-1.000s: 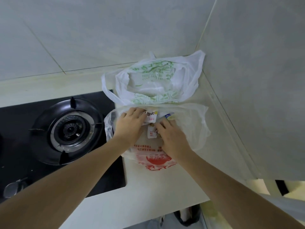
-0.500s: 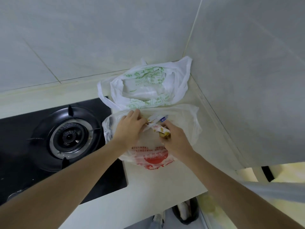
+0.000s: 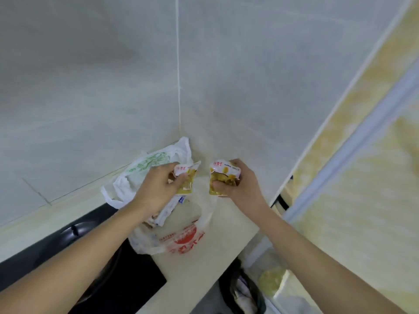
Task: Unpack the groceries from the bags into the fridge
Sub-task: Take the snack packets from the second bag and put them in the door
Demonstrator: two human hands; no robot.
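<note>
My left hand point(image 3: 158, 186) grips a small white-and-yellow food packet point(image 3: 187, 177), lifted above the counter. My right hand point(image 3: 238, 184) grips a second packet of the same kind point(image 3: 223, 175), held level with the first and a little to its right. Below them lies a clear plastic bag with red print point(image 3: 181, 239), its mouth open, with more packets partly visible inside. Behind it, in the corner, sits a white bag with green print point(image 3: 149, 164). The fridge is not in view.
The pale counter point(image 3: 204, 264) ends at a front edge near the bottom. A black gas hob point(image 3: 127, 288) lies to the left of the bags. Tiled walls meet in the corner behind. A dark bin point(image 3: 238, 291) stands on the floor below the counter.
Both hands have come up out of the red-print bag, each with a packet. The view has swung to the right, so the hob has slid off to the lower left.
</note>
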